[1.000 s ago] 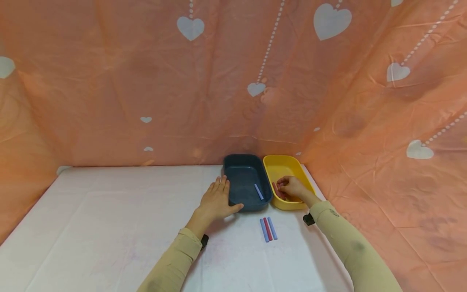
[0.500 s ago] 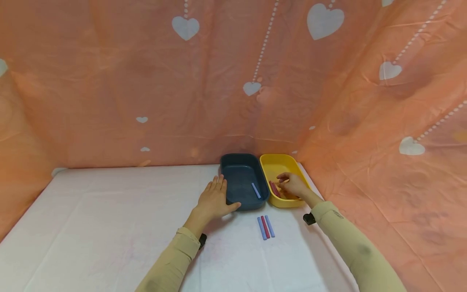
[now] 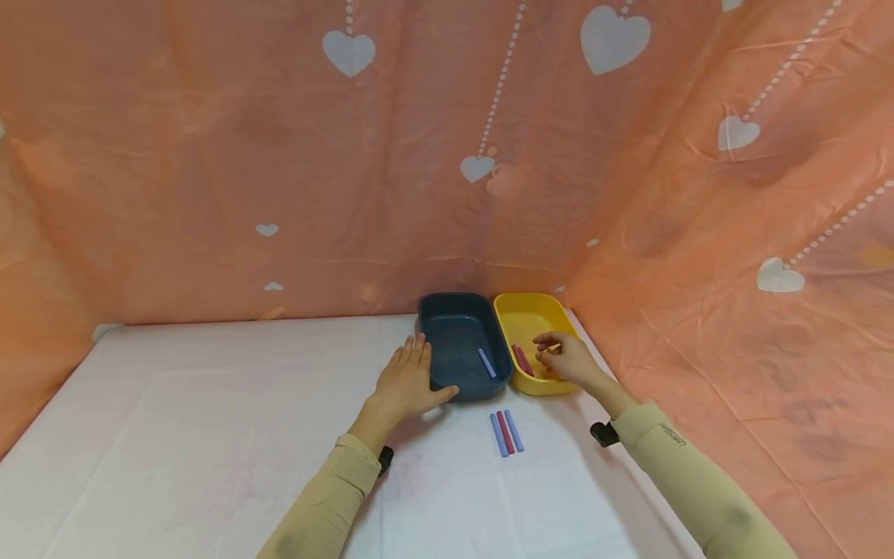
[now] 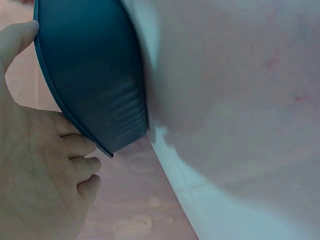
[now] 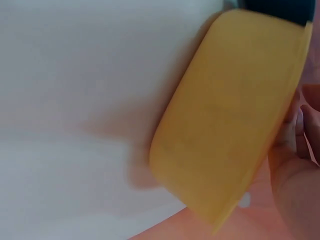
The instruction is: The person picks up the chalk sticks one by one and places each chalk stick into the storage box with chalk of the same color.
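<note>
In the head view, my left hand rests with extended fingers along the left side of the dark blue tray; the left wrist view shows the thumb on its rim. One blue chalk stick lies inside this tray. My right hand is over the yellow tray, its fingers loosely bent and holding nothing that I can see. Red chalk sticks lie in the yellow tray, left of that hand. In the right wrist view the yellow tray's wall hides part of the right hand's fingers.
Two blue chalk sticks with a red chalk stick between them lie on the white tablecloth in front of the trays. An orange curtain with white hearts stands behind and to the right.
My right hand has drawn away from the red chalk sticks, rightward within the yellow tray, leaving them in plainer view. The left hand stays at the dark blue tray. The head view has shifted slightly.
</note>
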Tool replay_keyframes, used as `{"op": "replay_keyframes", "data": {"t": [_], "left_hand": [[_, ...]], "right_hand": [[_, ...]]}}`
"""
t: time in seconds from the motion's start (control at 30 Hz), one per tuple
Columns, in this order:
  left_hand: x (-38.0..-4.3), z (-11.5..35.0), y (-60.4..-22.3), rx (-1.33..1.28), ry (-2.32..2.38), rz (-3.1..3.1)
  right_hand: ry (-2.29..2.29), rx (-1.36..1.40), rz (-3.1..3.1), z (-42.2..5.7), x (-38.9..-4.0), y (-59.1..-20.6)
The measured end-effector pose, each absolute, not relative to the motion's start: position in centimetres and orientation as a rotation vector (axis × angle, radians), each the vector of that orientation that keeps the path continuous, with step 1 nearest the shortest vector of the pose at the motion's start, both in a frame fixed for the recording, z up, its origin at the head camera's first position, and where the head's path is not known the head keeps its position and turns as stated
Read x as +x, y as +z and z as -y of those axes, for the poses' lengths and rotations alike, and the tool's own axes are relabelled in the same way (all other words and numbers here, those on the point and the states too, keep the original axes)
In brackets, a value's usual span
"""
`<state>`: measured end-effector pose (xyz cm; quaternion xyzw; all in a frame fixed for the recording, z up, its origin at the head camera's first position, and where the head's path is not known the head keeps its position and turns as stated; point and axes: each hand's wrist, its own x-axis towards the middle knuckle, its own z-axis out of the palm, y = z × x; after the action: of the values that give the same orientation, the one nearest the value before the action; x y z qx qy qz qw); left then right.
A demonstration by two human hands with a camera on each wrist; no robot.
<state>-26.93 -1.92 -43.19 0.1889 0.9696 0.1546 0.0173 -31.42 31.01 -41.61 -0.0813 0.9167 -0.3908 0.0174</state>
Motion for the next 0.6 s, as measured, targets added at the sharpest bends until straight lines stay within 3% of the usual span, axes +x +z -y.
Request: {"op": "replay_keyframes", "data": {"t": [0.6], "left_hand": [[-26.9,1.8,-43.2,0.580,0.506,-3.013]], "right_hand": [[-1.363,-0.387,-2.793,-29.6,-26.2,-41.8]]}}
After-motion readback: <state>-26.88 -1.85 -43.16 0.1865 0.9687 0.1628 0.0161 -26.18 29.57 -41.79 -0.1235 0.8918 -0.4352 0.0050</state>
